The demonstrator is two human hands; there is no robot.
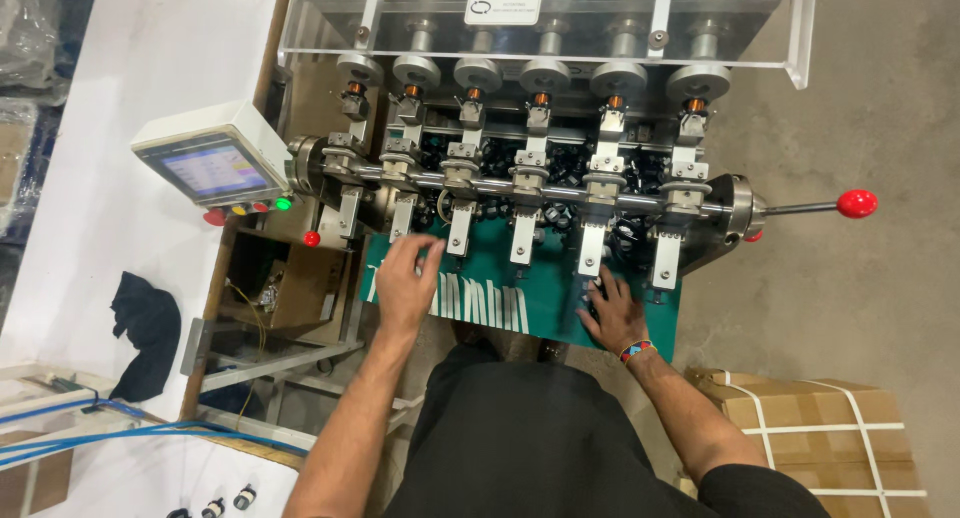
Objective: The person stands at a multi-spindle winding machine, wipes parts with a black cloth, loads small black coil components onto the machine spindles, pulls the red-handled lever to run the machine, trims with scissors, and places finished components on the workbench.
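The left hand (405, 278) hangs over the green tray (545, 278) below the winder (530, 178), fingers loosely curled and reaching toward a metal clamp arm (402, 216); whether it grips anything I cannot tell. The right hand (612, 313) lies flat and open on the tray's right part, fingers spread over small black parts (590, 296). A red-knobbed lever (857, 203) sticks out to the right. A touch panel (212, 166) sits at left, a strapped carton (820, 433) at lower right.
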